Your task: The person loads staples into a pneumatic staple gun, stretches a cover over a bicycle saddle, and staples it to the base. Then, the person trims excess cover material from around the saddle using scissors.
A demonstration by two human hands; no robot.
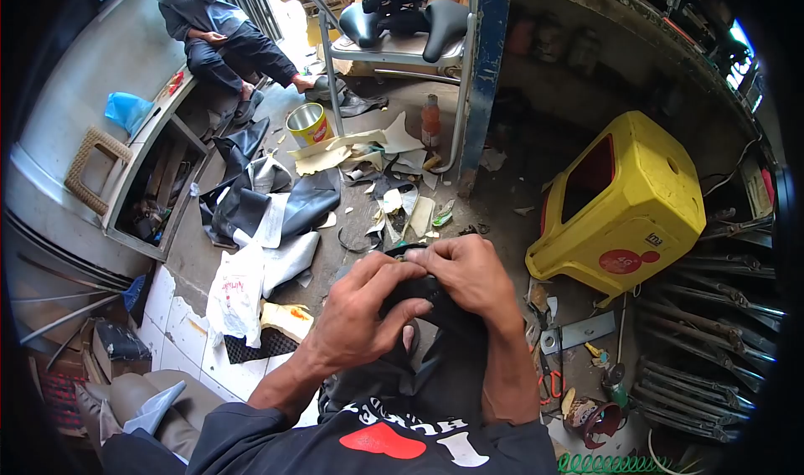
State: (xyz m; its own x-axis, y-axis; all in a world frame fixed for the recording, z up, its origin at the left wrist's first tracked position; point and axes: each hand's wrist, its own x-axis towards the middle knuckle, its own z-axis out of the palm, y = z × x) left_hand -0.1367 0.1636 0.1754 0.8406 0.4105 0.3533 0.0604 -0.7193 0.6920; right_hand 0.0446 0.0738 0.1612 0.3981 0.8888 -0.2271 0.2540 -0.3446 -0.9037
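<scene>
Above my lap, my left hand and my right hand meet at a dark, smooth-looking piece, perhaps a saddle or its cover. The fingers of my left hand curl over its left side, thumb bent toward its middle. At its far edge, my right thumb and fingers pinch close beside the left fingertips. Much of the piece is hidden by my hands and blends into my dark clothes. Scraps of foam and black sheet lie on the floor beyond.
A yellow plastic stool lies tipped at the right. Orange-handled scissors and a green-handled tool lie below it. Black saddles rest on a folding chair. A yellow can stands ahead; another person sits at the upper left.
</scene>
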